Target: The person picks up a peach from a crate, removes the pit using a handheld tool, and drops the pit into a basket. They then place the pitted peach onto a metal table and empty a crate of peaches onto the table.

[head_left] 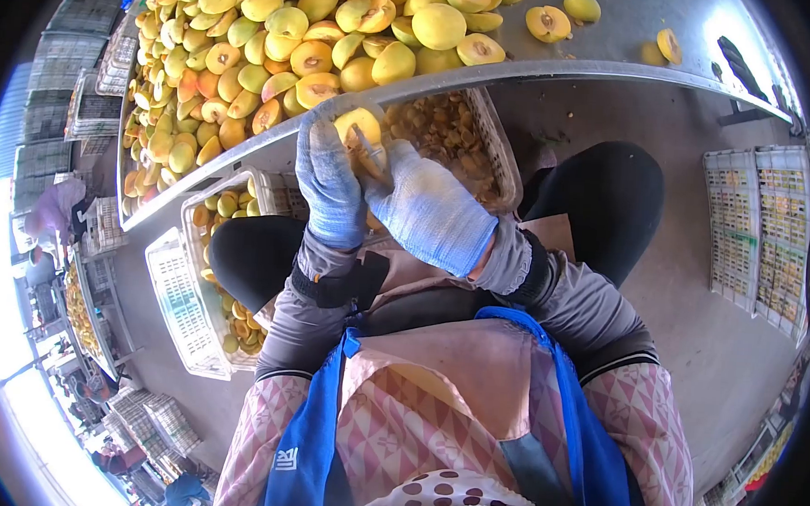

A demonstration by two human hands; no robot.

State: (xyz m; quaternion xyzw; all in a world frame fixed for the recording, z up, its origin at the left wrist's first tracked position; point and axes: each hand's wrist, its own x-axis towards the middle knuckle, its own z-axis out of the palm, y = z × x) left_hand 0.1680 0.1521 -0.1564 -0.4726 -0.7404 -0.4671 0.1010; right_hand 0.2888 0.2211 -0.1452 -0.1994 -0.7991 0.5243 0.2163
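My left hand [331, 187], in a blue-and-white knit glove, is closed around a yellow peach half [359, 122] just in front of the table edge. In my right hand [430, 204], gloved the same way, is a small hand tool [367, 150] with a narrow metal end against the peach's cut face. Its exact kind is partly hidden by my fingers. Below and behind both hands stands a crate [504, 162] holding many brown pits. Halved yellow peaches [310, 57] lie heaped on the metal table [543, 70] beyond my hands, several showing pits.
A white crate [187, 297] with peaches stands by my left knee. Stacked crates [761, 237] of fruit are on the floor at the right. More crates [153, 423] and a person [54, 212] at another table appear at the far left. My knees flank the pit crate.
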